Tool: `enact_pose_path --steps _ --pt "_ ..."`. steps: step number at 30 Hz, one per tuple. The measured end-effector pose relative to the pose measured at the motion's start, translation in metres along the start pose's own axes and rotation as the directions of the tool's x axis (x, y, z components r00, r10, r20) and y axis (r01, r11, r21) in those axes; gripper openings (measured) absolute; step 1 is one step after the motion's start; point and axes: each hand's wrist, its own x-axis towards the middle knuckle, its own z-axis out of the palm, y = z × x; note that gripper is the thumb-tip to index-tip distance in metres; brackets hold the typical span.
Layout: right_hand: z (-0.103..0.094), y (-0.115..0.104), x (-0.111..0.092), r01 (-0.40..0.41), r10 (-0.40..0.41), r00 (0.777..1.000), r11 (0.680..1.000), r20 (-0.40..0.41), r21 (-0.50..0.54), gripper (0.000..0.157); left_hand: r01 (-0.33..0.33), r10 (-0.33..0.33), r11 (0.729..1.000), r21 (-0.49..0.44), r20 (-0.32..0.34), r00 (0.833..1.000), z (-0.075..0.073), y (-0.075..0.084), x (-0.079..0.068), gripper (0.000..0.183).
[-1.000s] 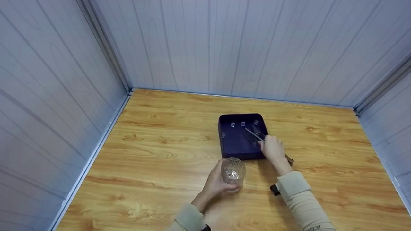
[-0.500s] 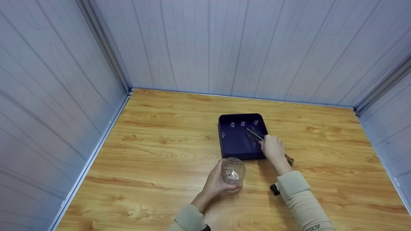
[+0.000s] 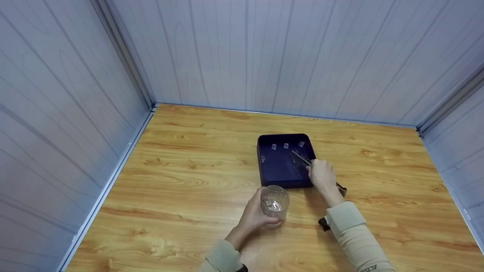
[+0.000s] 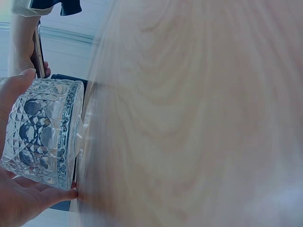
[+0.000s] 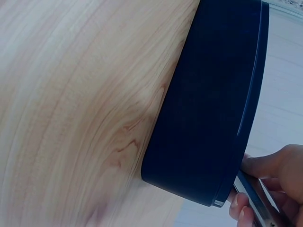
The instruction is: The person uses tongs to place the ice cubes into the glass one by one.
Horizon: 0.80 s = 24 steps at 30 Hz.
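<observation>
In the head view my left hand (image 3: 254,213) holds a clear cut-glass tumbler (image 3: 275,202), its fingers and thumb round the side. The left wrist view shows the diamond pattern of the glass (image 4: 40,132), its base close over the wood. My right hand (image 3: 322,176) grips metal tongs (image 3: 301,157) at the right side of a dark blue tray (image 3: 281,173). The tongs' arms stand close together, their tips inside the tray. Small clear cubes (image 3: 286,146) lie along the tray's back, and a clear piece (image 3: 263,159) sits by its left wall. The tray's wall hides the tips in the right wrist view.
The wood-grain tabletop (image 3: 181,189) carries the tray near its middle. Pale panelled walls (image 3: 242,56) close off the back, left and right. A black strap piece (image 3: 324,223) shows at the right sleeve (image 3: 346,219).
The tongs' arms have drawn closer together, and their tips have shifted slightly right inside the tray. The left hand and the tumbler have stayed in place.
</observation>
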Motion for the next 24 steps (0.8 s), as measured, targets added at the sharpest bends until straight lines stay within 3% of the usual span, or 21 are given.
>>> enact_pose_path --steps 24 --pt "-0.016 -0.002 -0.013 0.052 -0.052 0.999 0.999 0.005 0.015 0.014 0.019 -0.018 1.000 -0.022 0.009 1.000 0.001 0.000 0.001 0.087"
